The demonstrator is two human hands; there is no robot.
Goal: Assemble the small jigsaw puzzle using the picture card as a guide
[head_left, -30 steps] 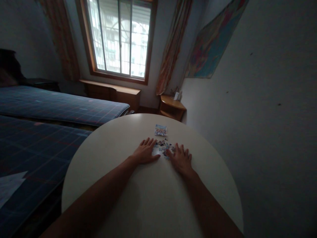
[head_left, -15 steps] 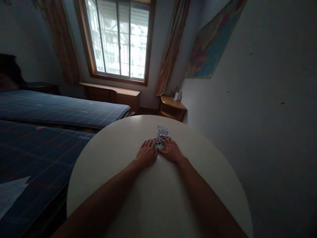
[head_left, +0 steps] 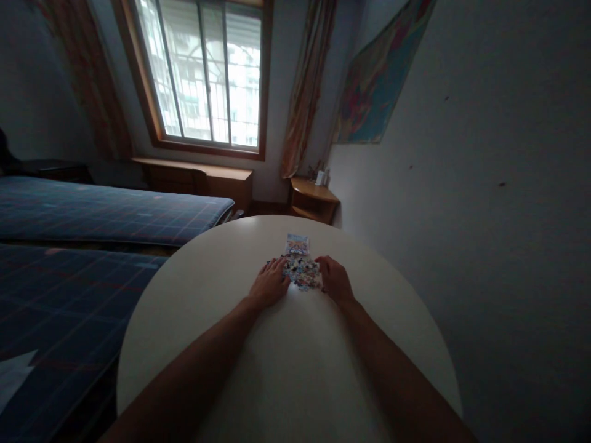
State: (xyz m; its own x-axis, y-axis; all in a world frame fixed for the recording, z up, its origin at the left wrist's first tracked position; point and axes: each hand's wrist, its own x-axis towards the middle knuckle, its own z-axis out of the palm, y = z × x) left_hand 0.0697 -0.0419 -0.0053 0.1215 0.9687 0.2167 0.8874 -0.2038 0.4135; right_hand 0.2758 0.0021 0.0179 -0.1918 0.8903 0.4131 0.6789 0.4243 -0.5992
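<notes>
A loose heap of small jigsaw puzzle pieces (head_left: 302,271) lies on the white round table (head_left: 295,369). Just behind the heap is a small picture card (head_left: 297,243) with a coloured print. My left hand (head_left: 270,282) rests on the left side of the heap, fingers stretched out and covering some pieces. On the heap's right edge is my right hand (head_left: 335,278), its fingers bent and apart, the tips beside the pieces. Whether a piece sits under the right fingers is hidden.
Two plaid mattresses (head_left: 92,209) lie left of the table, with white paper (head_left: 16,375) on the nearer one. A low wooden desk (head_left: 221,175) stands under the window, and a corner shelf (head_left: 314,191) stands behind the table. The wall (head_left: 484,258) runs along the right.
My right hand has moved off the heap to its right side, its fingers now bent, and more pieces show between the hands. My left hand stays on the left side. The view has shifted slightly.
</notes>
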